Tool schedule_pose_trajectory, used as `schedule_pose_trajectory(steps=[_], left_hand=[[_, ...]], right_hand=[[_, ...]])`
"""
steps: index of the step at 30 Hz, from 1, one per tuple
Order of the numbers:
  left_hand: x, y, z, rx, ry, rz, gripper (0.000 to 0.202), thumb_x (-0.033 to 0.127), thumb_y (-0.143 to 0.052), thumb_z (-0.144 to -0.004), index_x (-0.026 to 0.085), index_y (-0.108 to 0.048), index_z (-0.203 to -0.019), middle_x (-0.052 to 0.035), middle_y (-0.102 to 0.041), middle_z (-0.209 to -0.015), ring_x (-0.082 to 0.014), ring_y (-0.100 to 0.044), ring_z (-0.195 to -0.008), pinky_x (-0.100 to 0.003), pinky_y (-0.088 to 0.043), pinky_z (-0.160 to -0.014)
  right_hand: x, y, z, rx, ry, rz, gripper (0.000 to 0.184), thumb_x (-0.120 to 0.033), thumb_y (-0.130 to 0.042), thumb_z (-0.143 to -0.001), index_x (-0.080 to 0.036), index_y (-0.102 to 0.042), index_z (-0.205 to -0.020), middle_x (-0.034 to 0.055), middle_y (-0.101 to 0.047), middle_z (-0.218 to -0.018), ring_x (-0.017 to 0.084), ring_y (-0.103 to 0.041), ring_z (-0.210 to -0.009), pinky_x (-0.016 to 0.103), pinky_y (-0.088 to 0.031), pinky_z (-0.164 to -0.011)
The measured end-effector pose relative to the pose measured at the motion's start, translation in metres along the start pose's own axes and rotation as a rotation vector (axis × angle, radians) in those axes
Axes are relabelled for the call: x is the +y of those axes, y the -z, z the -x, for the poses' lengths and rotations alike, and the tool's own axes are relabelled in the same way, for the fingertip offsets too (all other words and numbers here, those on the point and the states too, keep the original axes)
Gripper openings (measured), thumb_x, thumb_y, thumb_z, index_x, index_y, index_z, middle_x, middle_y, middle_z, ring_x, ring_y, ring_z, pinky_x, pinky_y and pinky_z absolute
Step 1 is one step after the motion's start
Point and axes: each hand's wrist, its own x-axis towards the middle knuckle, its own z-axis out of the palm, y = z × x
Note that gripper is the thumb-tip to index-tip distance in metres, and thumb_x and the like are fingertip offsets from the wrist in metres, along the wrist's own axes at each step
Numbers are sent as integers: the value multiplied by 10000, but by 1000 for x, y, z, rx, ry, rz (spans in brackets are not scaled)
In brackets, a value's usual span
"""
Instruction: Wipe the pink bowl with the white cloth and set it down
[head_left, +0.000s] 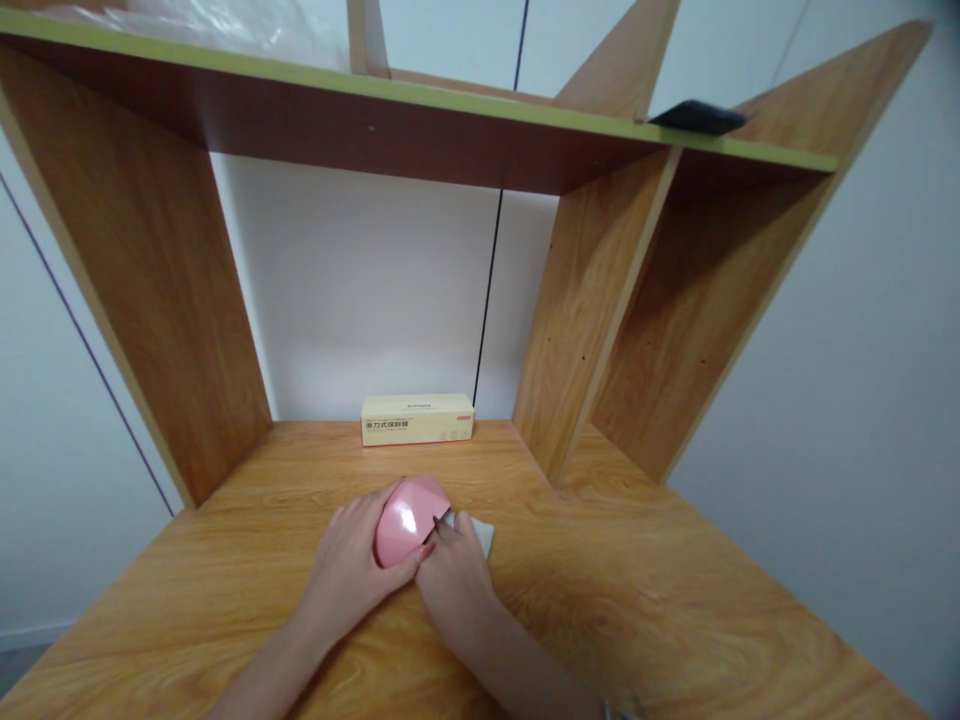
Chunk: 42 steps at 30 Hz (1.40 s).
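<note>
My left hand (pixel 352 565) is wrapped round a glossy pink rounded object (pixel 409 520), perhaps a bowl or cup, tilted on its side over the desk. Its open edge faces right, towards my right hand (pixel 456 575). The fingers of that hand are curled in at the edge, and a small dark tip shows by them; what they hold, if anything, I cannot make out. Behind the right hand, partly covered by it, lies a white flat piece (pixel 485 538), cloth or paper.
A cream cling-film box (pixel 417 420) stands at the back of the wooden desk (pixel 600 610). Above runs a shelf (pixel 450 100) bearing clear plastic wrapping (pixel 247 30) on the left and a black flat object (pixel 699 117) on the right. Upright wooden panels (pixel 600 310) flank the desk's back.
</note>
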Motion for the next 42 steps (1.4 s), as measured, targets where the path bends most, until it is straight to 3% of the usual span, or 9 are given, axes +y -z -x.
schedule_pose_trajectory(steps=[4,8,14,20,27,34,39,42], left_hand=[[0,1,-1,41,-4,-87,515,471,-557,-672,198,-511,-1106,-73,-631,-956,-256,-555,-871,-379,-399,-800],[-4,0,-2,23,47,-100,494,428,-559,-666,191,-505,-1096,-76,-631,-990,-251,-565,-870,-378,-402,-808],[-7,-8,-3,-64,174,100,509,391,-558,-666,152,-441,-1100,-100,-618,-1005,-252,-585,-894,-372,-446,-783],[-6,-8,-5,-71,171,242,463,337,-578,-642,167,-435,-1048,-90,-619,-993,-237,-591,-895,-356,-463,-772],[-12,-9,-5,-93,122,360,437,292,-579,-645,162,-427,-1034,-93,-612,-1010,-220,-584,-922,-339,-456,-800],[-23,-10,-4,-150,87,503,462,309,-613,-675,164,-397,-1057,-112,-586,-1063,-215,-564,-969,-351,-437,-849],[-28,-21,-1,-200,51,696,464,277,-628,-688,180,-346,-1043,-133,-535,-1136,-210,-520,-1046,-356,-400,-896],[-31,-26,1,-253,41,735,460,295,-656,-667,185,-341,-984,-122,-540,-1098,-215,-499,-1063,-364,-379,-910]], right_hand=[[2,5,0,-52,10,-42,180,-164,-438,-843,-196,-603,-781,25,-645,-858,165,-522,-791,317,-273,-660],[9,4,-1,-44,-9,29,209,-162,-431,-840,-169,-634,-792,84,-635,-841,196,-527,-781,349,-277,-674],[17,3,-3,21,-145,98,250,-119,-375,-845,-163,-620,-873,111,-610,-905,213,-526,-776,371,-286,-679],[13,0,-4,-12,-112,110,253,-104,-371,-833,-142,-620,-854,128,-618,-865,219,-538,-769,368,-284,-683],[13,6,1,-76,-37,-129,183,-159,-433,-799,-175,-596,-881,74,-636,-926,195,-541,-827,344,-254,-734],[13,-3,7,38,-113,-596,175,-143,-449,-772,-235,-587,-825,-35,-630,-935,143,-510,-849,256,-248,-709],[16,-5,6,79,-146,-616,254,-98,-440,-750,-261,-600,-862,-46,-619,-992,141,-507,-886,256,-240,-712],[22,0,5,17,-114,-532,222,-124,-468,-743,-248,-616,-853,-16,-637,-964,165,-514,-877,281,-234,-711]])
